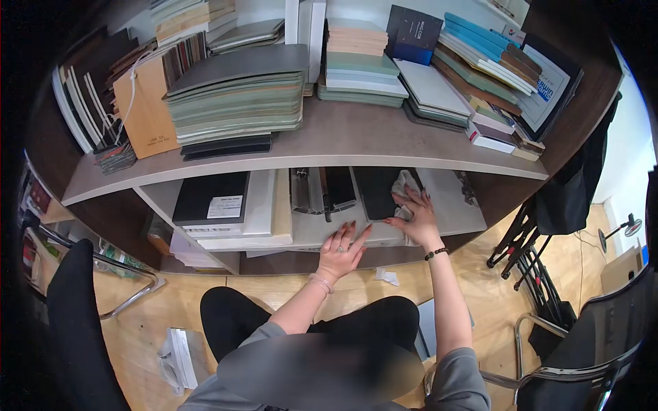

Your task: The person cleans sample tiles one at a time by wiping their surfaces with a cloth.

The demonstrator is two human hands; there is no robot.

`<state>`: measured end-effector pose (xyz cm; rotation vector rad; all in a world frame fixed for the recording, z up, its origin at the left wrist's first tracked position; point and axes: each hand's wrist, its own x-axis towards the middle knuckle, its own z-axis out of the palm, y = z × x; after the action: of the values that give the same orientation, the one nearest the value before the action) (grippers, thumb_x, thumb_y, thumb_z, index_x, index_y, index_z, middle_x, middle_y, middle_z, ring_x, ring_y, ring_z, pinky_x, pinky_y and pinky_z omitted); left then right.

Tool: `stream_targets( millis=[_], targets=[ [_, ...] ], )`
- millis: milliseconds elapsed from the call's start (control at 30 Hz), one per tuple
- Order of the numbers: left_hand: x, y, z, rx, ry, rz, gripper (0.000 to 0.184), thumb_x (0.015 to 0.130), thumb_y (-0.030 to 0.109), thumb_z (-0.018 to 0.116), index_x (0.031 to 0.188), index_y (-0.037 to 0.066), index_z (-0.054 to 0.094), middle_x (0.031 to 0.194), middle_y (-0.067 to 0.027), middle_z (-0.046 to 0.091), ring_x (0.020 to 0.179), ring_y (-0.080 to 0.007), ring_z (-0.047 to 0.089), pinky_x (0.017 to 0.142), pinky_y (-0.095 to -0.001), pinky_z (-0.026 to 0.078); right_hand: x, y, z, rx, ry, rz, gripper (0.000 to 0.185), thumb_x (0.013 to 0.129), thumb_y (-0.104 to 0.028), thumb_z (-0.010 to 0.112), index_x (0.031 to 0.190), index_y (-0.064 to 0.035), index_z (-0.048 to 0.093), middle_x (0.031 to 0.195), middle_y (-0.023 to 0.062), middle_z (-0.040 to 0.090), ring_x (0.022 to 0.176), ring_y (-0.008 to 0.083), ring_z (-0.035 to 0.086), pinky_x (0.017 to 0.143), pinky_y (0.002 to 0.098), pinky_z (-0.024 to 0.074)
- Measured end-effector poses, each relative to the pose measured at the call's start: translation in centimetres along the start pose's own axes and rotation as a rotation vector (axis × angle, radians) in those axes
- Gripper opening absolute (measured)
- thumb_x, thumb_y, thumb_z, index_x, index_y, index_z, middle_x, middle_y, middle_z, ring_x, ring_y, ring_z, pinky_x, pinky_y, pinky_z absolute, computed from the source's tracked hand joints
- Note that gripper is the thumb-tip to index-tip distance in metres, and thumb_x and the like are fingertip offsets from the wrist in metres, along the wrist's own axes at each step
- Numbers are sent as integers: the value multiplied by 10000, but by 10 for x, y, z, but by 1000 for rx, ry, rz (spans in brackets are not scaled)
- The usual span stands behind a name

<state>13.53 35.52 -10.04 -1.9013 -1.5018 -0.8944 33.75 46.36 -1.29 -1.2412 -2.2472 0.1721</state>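
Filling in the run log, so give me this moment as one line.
right hand: on crumpled cloth, over dark panel | left hand: at shelf front edge, fingers spread

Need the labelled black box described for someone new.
Find the thick curved shelf board, then the compartment below it. Left of both hands, a flat black box lies on a white stack. Unlike the plain dark panel by the right hand, it has a white label.
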Motion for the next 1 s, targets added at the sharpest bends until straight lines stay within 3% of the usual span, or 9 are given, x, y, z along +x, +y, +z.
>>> stream_targets(
  millis=[333,467,600,833,933,967,1000],
  targets=[
    [0,3,-3,-11,6,-17,482,834,331,578,1311,285,526,1293,-45,516,1202,-190,447,980,-331,307,23,-13,17,-1,55,30,655,617,-472,792,1200,-221,631,1365,101,492,1306,442,334,1113,500,225],
    [0,2,-7,-13,-49,-14,477,838,329,576,1310,282,527,1299,-42,511,1204,-192,448,991,-334,298,23,-10,20,-7,69,65,649,620,-527,762,1186,-232,643,1367,99,489,1300,453,329,1116,486,210],
    [1,2,-10,-21,-60,-16,459,833,314,582,1288,263,547,1309,-39,504,1188,-196,456,999,-353,275,20,-7,20,39,45,67,567,677,-451,755,1176,-205,647,1377,96,478,1315,426,320,1121,476,200],
    [4,4,-17,-116,-100,-39,490,840,310,581,1320,236,514,1323,-73,489,1204,-229,444,1014,-381,285,-66,-40,-2,228,-37,-3,304,795,-235,690,1076,-120,690,1232,112,598,1233,328,477,1060,432,338],
    [18,2,-37,-196,-184,-48,543,841,294,589,1359,191,464,1343,-108,466,1227,-270,424,1029,-408,288,-137,-41,-9,503,324,155,250,849,-243,648,1028,-78,702,1039,140,671,1054,288,601,939,408,450],
    [14,6,-50,-242,-234,-58,587,838,277,599,1385,153,427,1358,-132,449,1247,-300,408,1041,-427,288,-171,-40,-15,499,315,198,250,849,-243,648,1028,-78,702,1039,140,671,1054,288,601,939,408,450],
    [5,9,-62,-268,-262,-49,587,838,277,599,1385,153,427,1358,-132,449,1247,-300,408,1041,-427,288,-204,-38,-25,771,305,527,239,884,-238,606,995,-45,694,964,130,677,952,264,626,808,378,491]
  ],
)
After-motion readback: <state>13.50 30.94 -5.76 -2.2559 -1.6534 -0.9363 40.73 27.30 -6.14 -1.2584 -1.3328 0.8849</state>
